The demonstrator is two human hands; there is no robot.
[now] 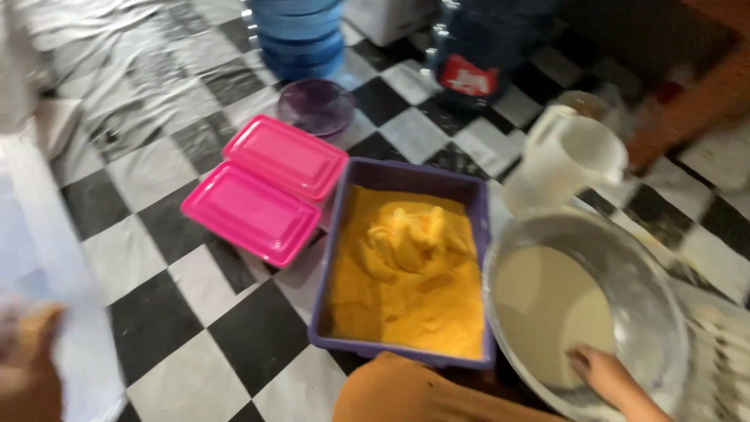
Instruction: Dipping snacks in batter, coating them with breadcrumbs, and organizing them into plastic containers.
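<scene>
Head view: right hand (605,373) (finger spread unclear) dips into one batter bowl (648,266) beside two pink lids (266,187).

L hand (27,359) blurred, edge-cropped

We're looking down at a black-and-white checkered floor (195,367), glossy in soft daylight. A crumpled clear plastic sheet (101,47) covers it at the upper left, and stacked blue water jugs (301,35) stand at the top.
</scene>
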